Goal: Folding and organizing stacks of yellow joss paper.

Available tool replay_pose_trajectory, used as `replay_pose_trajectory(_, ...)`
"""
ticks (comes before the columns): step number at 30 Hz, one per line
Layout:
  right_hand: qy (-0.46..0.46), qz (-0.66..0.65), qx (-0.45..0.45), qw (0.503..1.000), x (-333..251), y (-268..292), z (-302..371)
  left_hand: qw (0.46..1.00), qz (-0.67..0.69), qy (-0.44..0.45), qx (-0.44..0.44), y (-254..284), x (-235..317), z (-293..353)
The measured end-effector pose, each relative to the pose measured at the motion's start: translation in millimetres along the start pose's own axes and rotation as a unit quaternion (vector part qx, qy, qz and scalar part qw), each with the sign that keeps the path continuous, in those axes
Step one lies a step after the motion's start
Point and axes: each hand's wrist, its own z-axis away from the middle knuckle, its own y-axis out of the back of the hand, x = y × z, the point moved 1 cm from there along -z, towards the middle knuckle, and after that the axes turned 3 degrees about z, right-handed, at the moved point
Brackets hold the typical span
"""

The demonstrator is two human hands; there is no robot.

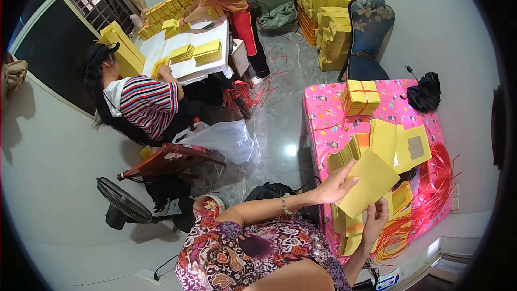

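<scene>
A flat yellow rectangle of paper (369,184), one sheet or a thin stack, is held tilted above the pink table. My left hand (335,184), with a beaded bracelet at its wrist, grips its left edge, thumb on top. At the lower right corner, my right hand (375,220) pinches the paper between thumb and fingers. Beneath and beside it lie more stacks of yellow paper (340,157). A yellow piece with a grey rectangle (416,147) rests to the right of them.
Red plastic strips (425,205) spread along the pink tablecloth's (323,102) right side. A tied yellow bundle (361,97) and a black bag (424,92) sit farther back. Left are a fan (124,200) and two people at a white table (202,35). A chair (369,37) stands behind.
</scene>
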Motion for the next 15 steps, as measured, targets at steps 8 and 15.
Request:
replay_pose_trajectory(8,0.004,0.067,-0.017,0.998,3,5,-4,0.997,0.014,-0.07,0.012,-6,-23,-2)
replay_pose_trajectory(15,0.018,0.013,0.064,0.998,4,8,-4,0.997,-0.01,-0.03,-0.066,-7,-9,2)
